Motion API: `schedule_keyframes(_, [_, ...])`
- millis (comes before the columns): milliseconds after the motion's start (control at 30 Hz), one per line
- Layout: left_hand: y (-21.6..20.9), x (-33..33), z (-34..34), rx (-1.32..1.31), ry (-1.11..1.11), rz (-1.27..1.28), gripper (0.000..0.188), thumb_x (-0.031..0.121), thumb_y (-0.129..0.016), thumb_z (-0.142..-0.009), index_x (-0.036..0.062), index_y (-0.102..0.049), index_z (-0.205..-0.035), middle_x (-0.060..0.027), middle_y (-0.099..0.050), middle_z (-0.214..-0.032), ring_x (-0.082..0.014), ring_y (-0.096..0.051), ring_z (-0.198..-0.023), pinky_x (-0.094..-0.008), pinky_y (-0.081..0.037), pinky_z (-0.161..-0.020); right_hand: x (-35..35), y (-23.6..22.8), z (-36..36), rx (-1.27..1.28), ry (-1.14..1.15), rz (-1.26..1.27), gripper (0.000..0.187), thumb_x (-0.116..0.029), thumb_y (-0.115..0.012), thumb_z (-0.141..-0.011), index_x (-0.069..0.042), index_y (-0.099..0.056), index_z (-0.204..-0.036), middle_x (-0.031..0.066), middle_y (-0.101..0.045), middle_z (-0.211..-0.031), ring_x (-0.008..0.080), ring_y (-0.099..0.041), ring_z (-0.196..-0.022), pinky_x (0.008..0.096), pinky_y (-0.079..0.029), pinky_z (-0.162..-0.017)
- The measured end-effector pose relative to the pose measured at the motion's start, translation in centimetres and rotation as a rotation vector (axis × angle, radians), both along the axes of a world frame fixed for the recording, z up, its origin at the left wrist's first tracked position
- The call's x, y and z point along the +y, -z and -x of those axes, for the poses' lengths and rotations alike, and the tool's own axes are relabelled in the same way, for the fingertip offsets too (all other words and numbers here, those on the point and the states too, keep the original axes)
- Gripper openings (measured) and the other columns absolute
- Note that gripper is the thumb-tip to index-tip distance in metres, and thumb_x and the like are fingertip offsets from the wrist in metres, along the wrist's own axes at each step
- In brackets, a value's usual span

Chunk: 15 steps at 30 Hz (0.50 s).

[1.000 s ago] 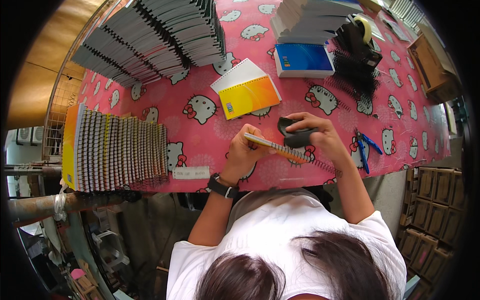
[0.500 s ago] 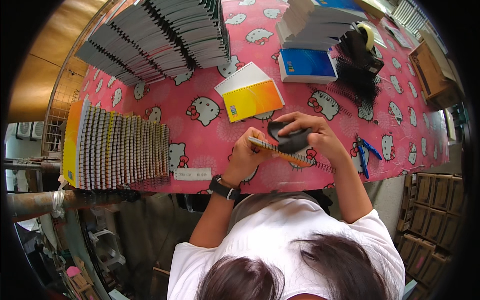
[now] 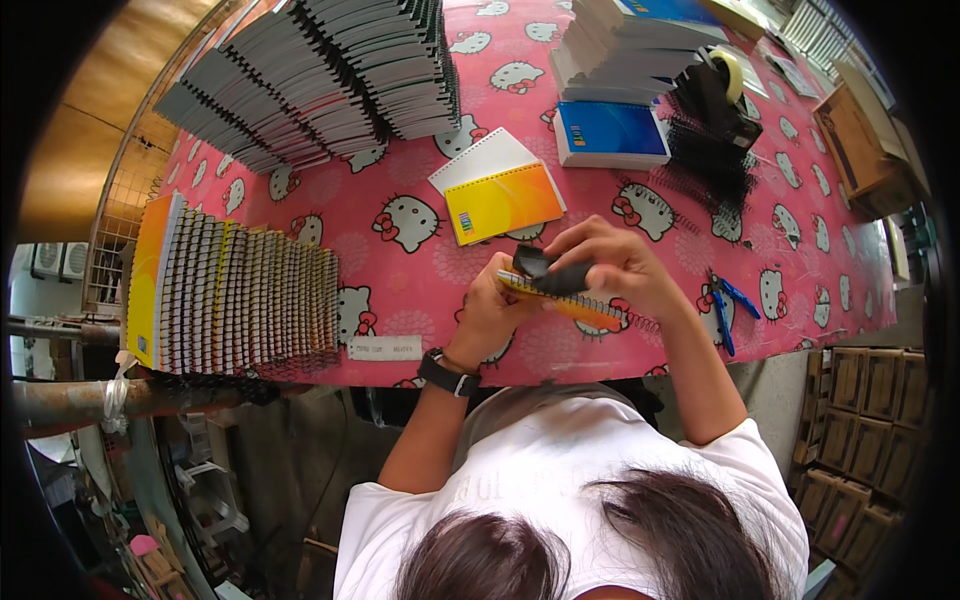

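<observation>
Biggest thing here is the table covered in pink cat-print plastic [image 3: 420, 292], with a long row of upright wire-bound notebooks [image 3: 250, 295] on its left. The slim yellow-and-orange notebook [image 3: 588, 316] is over the near edge, left hand [image 3: 490, 305] pinching one end. Right hand [image 3: 622, 265] has its fingers around a curved black pad [image 3: 563, 281] at the coiled side – can't tell if it's touching. Smallest: the thin dark wire coil [image 3: 643, 323], tail poking past the right end. My worry – pushing off-angle could bend it, or a slack pinch could misalign the holes.
</observation>
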State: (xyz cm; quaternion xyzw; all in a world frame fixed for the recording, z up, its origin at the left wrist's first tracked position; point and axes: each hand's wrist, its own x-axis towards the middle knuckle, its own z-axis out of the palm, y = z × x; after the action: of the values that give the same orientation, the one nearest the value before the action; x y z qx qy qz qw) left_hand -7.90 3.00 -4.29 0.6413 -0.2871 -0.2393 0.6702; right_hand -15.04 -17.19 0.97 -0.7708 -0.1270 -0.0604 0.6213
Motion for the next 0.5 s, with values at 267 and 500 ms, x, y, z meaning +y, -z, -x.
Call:
schedule_keyframes(267, [1.0, 0.6, -0.3, 0.017, 0.001, -0.061, 0.031, 0.008, -0.079, -0.077, 0.0075, -0.052, -0.091, 0.0048, -0.055, -0.08, -0.0022, -0.05, -0.075, -0.02, -0.044, -0.066, 0.9, 0.1, 0.0, 0.194, 0.049, -0.133, 0.04, -0.033, -0.079, -0.076, 0.0, -0.066, -0.094, 0.0093, -0.056, -0.106, 0.02, -0.052, -0.106, 0.0315, -0.042, -0.09])
schedule_keyframes(500, [1.3, 0.4, -0.2, 0.011, 0.017, -0.003, 0.037, 0.015, -0.08, -0.079, 0.0065, -0.051, -0.1, 0.0015, -0.055, -0.087, -0.0048, -0.053, -0.08, -0.023, -0.046, -0.068, 1.1, -0.9, -0.4, 0.112, 0.247, 0.196, 0.037, -0.028, -0.083, -0.069, -0.004, -0.063, -0.088, 0.0065, -0.055, -0.101, 0.018, -0.051, -0.102, 0.0293, -0.041, -0.087])
